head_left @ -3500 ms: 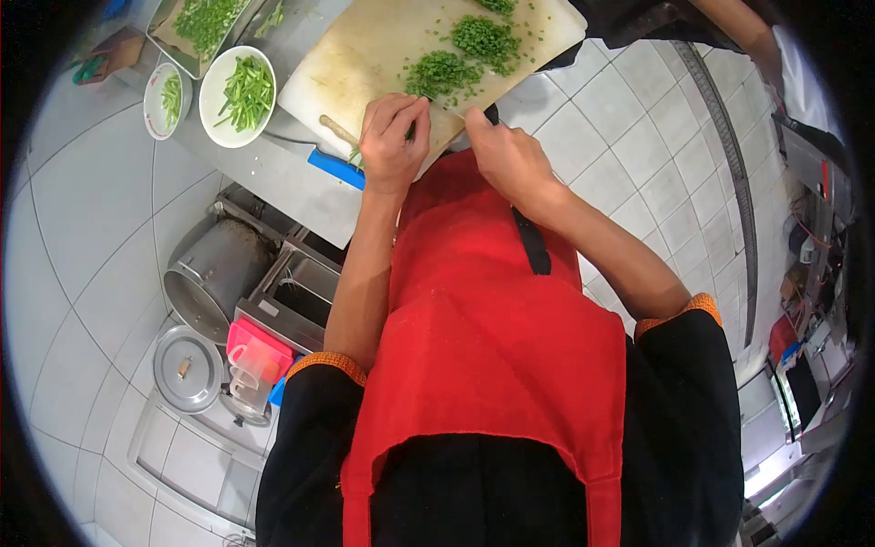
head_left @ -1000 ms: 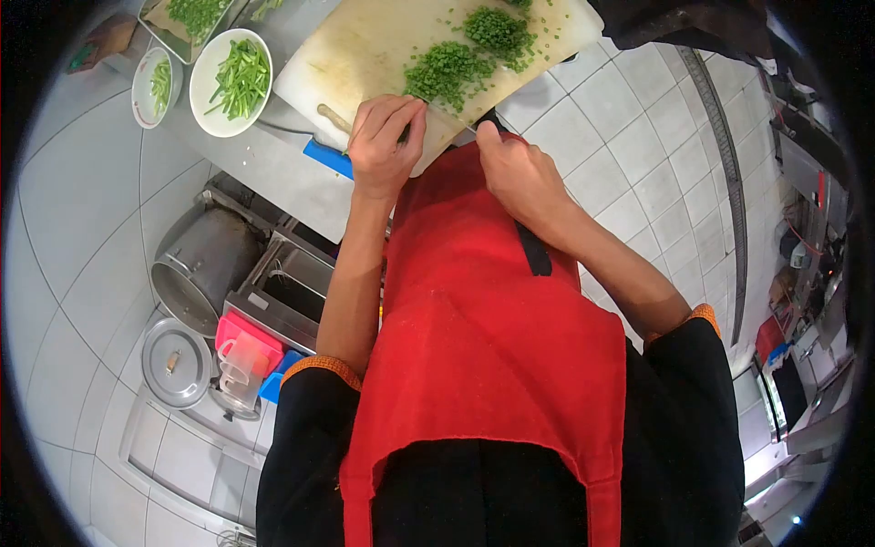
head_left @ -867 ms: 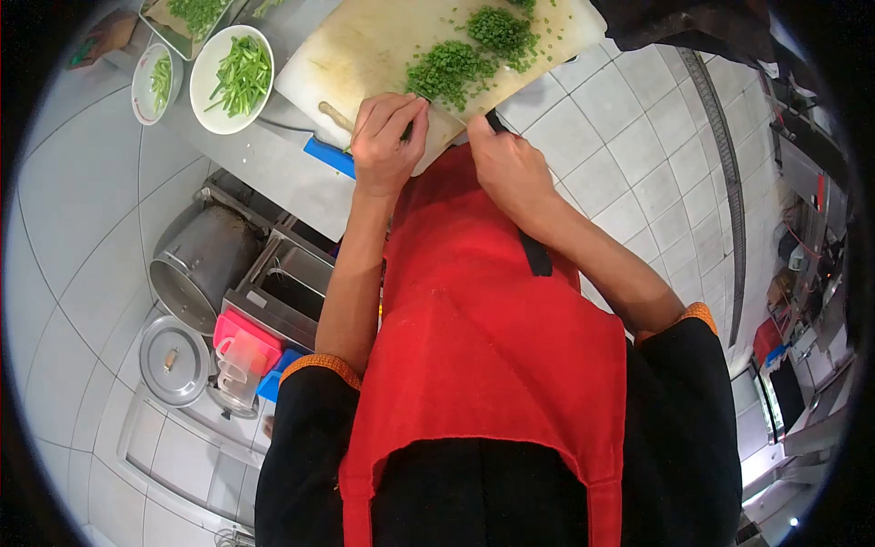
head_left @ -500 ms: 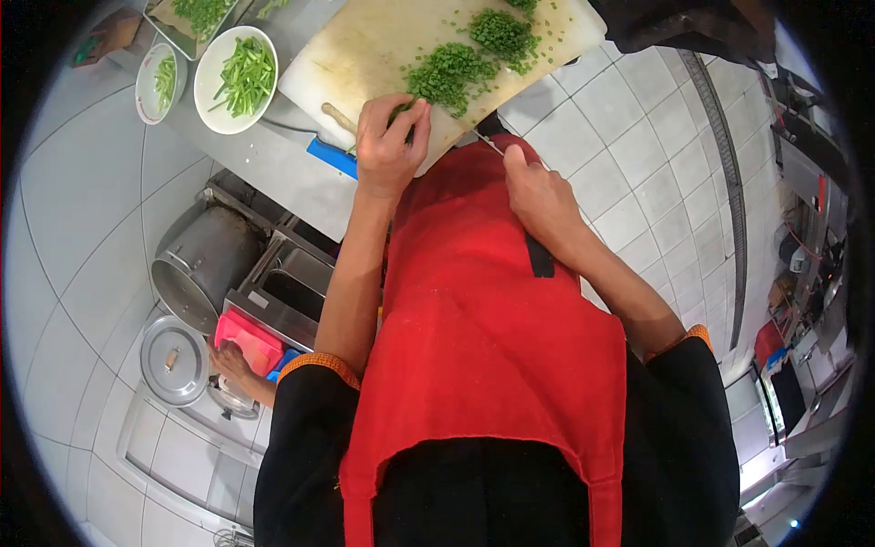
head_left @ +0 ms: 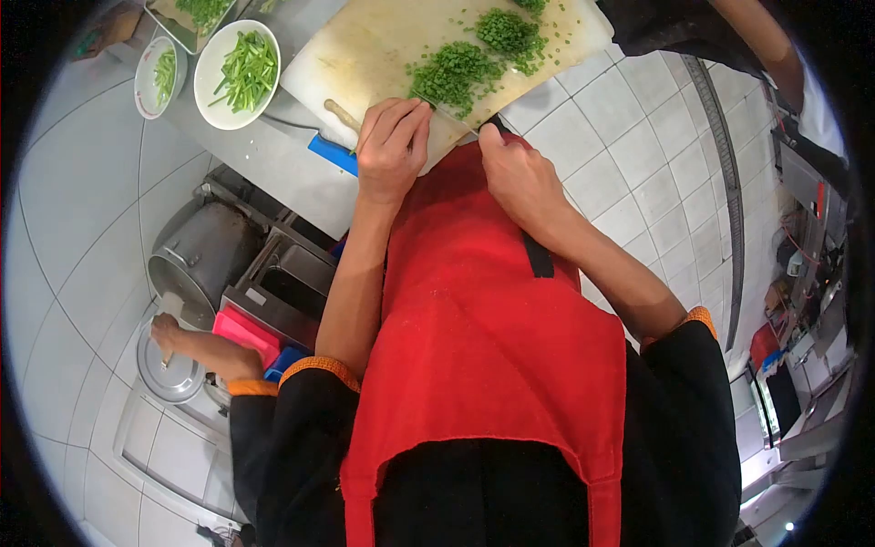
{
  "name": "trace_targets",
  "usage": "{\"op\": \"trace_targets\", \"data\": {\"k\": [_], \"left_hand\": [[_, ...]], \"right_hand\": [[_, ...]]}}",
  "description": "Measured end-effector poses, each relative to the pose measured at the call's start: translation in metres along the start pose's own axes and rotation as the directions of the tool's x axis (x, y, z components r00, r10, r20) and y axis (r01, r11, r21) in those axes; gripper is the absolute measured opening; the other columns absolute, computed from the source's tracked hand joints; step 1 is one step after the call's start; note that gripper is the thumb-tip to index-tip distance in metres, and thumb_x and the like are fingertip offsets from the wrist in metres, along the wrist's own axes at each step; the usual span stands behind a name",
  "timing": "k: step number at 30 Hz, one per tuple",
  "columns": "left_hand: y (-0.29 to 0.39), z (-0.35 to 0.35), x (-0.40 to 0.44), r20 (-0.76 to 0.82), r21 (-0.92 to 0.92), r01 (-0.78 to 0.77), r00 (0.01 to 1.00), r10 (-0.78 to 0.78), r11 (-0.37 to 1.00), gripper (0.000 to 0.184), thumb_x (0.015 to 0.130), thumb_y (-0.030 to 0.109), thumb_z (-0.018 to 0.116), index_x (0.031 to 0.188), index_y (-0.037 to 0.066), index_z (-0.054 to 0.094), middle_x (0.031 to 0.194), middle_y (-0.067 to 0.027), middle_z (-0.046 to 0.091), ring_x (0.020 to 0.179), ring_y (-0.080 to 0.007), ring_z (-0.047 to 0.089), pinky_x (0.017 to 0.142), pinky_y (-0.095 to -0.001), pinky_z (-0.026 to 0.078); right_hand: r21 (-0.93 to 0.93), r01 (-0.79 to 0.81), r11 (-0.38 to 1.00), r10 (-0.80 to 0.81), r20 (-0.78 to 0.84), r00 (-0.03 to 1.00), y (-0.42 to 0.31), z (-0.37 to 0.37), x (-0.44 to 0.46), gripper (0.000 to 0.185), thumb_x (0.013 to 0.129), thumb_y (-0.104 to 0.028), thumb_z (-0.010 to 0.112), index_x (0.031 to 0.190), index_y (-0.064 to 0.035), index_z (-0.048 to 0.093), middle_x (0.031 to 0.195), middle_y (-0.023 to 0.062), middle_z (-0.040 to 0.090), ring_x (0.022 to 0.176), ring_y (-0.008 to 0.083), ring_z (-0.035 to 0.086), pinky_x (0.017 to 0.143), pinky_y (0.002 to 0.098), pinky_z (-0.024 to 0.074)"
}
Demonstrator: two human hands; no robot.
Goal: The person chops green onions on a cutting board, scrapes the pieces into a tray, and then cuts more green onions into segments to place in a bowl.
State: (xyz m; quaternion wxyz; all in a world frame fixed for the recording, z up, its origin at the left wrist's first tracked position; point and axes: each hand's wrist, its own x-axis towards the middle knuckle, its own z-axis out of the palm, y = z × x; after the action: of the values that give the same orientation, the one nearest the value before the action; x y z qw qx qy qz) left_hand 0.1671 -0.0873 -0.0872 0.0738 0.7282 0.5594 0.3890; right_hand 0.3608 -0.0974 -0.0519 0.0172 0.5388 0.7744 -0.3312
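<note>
On the lower edge of the pale cutting board [head_left: 365, 55], my left hand [head_left: 392, 150] is closed with its fingers bunched; some green stalk shows beneath it, mostly hidden. To its right, my right hand [head_left: 524, 178] is wrapped round a knife, whose thin blade [head_left: 453, 119] reaches toward my left fingertips. Chopped green pieces [head_left: 456, 77] lie just beyond the blade, with another pile [head_left: 507, 32] farther right. A brown stalk-like piece [head_left: 342, 116] rests on the board left of my left hand.
A white bowl [head_left: 239, 77] of cut green stalks, a smaller bowl [head_left: 160, 77] and a metal tray [head_left: 196, 23] stand left of the board. A co-worker's hand [head_left: 167, 335] is by the large pot [head_left: 205, 260] and lid [head_left: 170, 369]. Another person's arm [head_left: 761, 36] shows upper right.
My right hand and knife have moved back toward my left hand since half a second ago. The co-worker's hand has reached farther left with a clear container. An arm has reappeared at upper right.
</note>
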Motion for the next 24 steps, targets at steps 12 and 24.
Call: {"op": "trace_targets", "data": {"k": [12, 24], "left_hand": [[-0.001, 0.001, -0.001, -0.007, 0.019, -0.015, 1.000, 0.015, 1.000, 0.021, 0.071, -0.006, 0.078, 0.090, 0.003, 0.072, 0.091, -0.0074, 0.067, 0.083, -0.0270, 0.063, 0.073, -0.0356, 0.054], [-0.001, -0.001, -0.001, -0.019, -0.009, 0.012, 1.000, -0.012, 1.000, 0.021, 0.071, -0.006, 0.078, 0.088, 0.004, 0.071, 0.091, -0.0073, 0.069, 0.085, -0.0269, 0.065, 0.074, -0.0353, 0.055]], "right_hand": [[-0.007, -0.079, 0.997, 0.080, 0.090, 0.993, 0.019, -0.001, -0.031, 0.008, 0.093, -0.007, 0.045, 0.098, -0.0026, 0.042, 0.070, 0.0250, 0.065, 0.067, 0.0447, 0.068, 0.057, 0.0562, 0.0543], [0.018, 0.001, 1.000, -0.001, 0.042, 0.999, 0.002, -0.004, -0.007, 0.007, 0.091, -0.007, 0.048, 0.096, -0.0033, 0.043, 0.068, 0.0237, 0.065, 0.063, 0.0430, 0.068, 0.054, 0.0535, 0.0553]]}}
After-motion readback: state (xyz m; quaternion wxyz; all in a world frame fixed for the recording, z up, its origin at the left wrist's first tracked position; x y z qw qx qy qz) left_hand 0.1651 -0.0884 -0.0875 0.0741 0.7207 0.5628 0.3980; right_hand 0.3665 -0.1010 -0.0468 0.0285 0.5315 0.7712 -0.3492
